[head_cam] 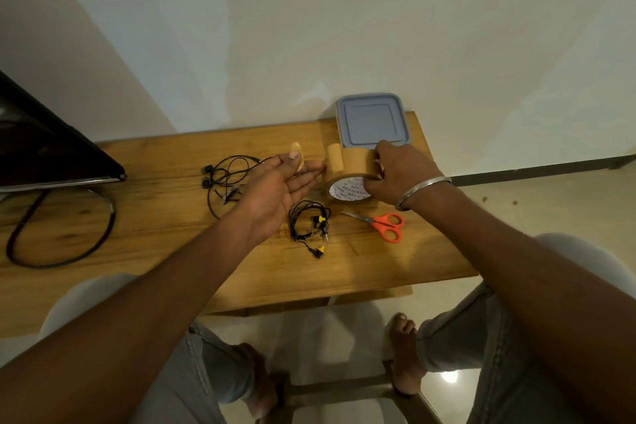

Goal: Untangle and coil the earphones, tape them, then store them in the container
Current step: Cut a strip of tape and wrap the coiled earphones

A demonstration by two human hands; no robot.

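Right now: right hand point(395, 174) clamped over brown tape roll point(351, 179), left hand point(278, 188) open flat with a tape strip point(296, 155) stuck on the thumb. Coiled earphones point(309, 224) on tabletop point(165, 224) just below left hand, tangled earphones point(227, 179) beside it, closed container point(372, 120) behind roll.

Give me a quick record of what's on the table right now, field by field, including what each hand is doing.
left hand: open, a strip of tape stuck on the thumb
right hand: gripping the tape roll
earphones near scissors: loosely coiled, yellow tips
earphones at left: tangled
scissors: closed, orange handles, lying flat
container: lid on, at the table's far edge
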